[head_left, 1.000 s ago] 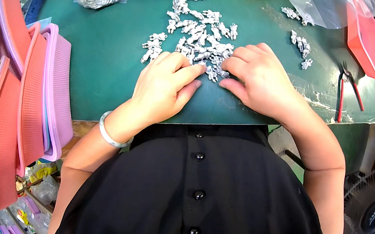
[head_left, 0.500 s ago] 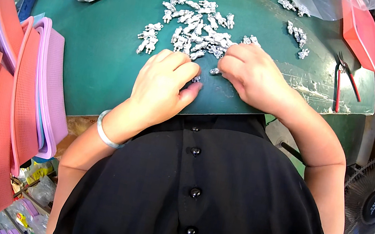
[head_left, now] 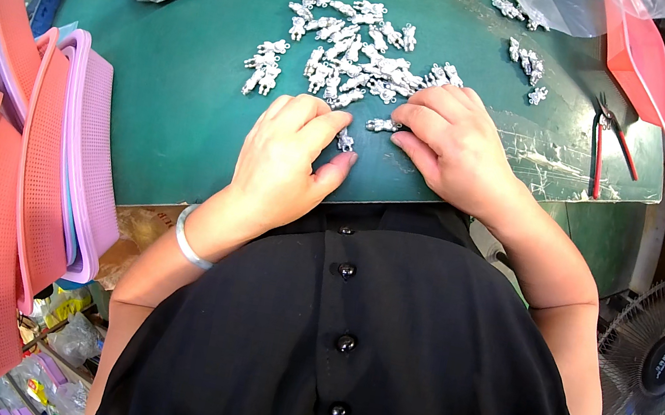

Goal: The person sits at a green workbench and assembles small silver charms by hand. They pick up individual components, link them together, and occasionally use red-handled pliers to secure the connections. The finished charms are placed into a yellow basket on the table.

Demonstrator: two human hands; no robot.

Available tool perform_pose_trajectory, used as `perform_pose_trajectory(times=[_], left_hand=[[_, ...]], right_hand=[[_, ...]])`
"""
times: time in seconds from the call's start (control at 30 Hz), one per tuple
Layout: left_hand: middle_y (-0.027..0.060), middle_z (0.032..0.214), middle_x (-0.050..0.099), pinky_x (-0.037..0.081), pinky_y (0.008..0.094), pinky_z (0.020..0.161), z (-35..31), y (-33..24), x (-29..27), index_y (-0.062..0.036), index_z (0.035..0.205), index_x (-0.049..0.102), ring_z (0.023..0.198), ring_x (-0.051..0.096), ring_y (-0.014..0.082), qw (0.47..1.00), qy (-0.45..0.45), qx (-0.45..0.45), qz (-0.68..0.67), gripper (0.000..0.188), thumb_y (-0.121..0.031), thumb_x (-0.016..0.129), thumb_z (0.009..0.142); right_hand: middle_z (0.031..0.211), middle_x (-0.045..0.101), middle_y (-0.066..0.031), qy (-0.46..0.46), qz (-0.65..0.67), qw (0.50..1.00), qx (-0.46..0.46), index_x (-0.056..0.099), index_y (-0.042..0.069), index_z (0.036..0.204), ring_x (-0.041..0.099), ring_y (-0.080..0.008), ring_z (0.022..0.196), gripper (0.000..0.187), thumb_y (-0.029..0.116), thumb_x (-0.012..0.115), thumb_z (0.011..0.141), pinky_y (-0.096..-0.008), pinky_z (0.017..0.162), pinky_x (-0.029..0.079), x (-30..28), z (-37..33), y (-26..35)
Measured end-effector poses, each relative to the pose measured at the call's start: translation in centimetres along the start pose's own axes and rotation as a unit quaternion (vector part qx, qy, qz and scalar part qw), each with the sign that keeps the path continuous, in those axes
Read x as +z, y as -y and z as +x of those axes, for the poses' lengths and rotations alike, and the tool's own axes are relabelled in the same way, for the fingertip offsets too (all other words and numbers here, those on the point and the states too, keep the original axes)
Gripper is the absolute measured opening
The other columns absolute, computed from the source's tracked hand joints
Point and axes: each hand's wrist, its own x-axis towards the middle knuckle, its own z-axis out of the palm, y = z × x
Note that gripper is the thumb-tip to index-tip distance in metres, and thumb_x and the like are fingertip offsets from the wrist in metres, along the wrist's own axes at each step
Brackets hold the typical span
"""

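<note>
Left fingers [head_left: 330, 125] wider, charm [head_left: 346, 141] between

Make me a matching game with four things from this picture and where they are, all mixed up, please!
Things:
1. Pliers
2. Bangle
3. Electric fan
4. Silver figure-shaped charms

Places:
A. Around the wrist of the left hand
B. In groups on the green table, some right by the fingertips
C. Near the table's right edge, red handles toward the person
D. Off the table, at the picture's lower right

Right pairs: 1-C, 2-A, 3-D, 4-B
</note>
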Motion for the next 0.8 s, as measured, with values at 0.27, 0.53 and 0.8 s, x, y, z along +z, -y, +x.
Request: perform_pose_trajectory(times=[0.27, 0.53, 0.8], left_hand=[[0.0111, 0.096, 0.061, 0.049, 0.0391, 0.077, -0.4, 0.1, -0.2, -0.0015, 0.107, 0.069, 0.088, 0.059, 0.03, 1.0, -0.003, 0.001, -0.005, 0.036, -0.007, 0.078, 0.073], [0.011, 0.097, 0.06, 0.049, 0.0383, 0.078, -0.4, 0.0, -0.1, -0.0034, 0.109, 0.069, 0.09, 0.058, 0.0293, 1.0, 0.019, 0.002, 0.004, 0.038, -0.007, 0.079, 0.073], [0.0121, 0.1, 0.06, 0.049, 0.0391, 0.08, -0.7, 0.2, 0.0, -0.0006, 0.112, 0.068, 0.092, 0.058, 0.0303, 1.0, -0.004, -0.003, -0.004, 0.044, -0.008, 0.081, 0.071]], right_hand=[[0.093, 0.062, -0.0067, 0.028, -0.008, 0.999, -0.015, 0.07, 0.008, 0.095, 0.06, -0.0285, 0.093, 0.017, 0.008, 0.066, 0.078, -0.0398, 0.082, 0.044, 0.5, 0.3, 0.2], [0.091, 0.061, -0.0058, 0.05, 0.022, 0.997, -0.045, 0.07, 0.008, 0.094, 0.06, -0.027, 0.092, 0.018, 0.007, 0.063, 0.078, -0.0386, 0.081, 0.044, 0.8, 0.6, -0.1], [0.099, 0.062, -0.0082, 0.094, -0.007, 0.995, -0.043, 0.066, 0.006, 0.099, 0.059, -0.0286, 0.094, 0.023, 0.002, 0.063, 0.077, -0.0391, 0.084, 0.046, 0.5, 1.4, 0.4]])
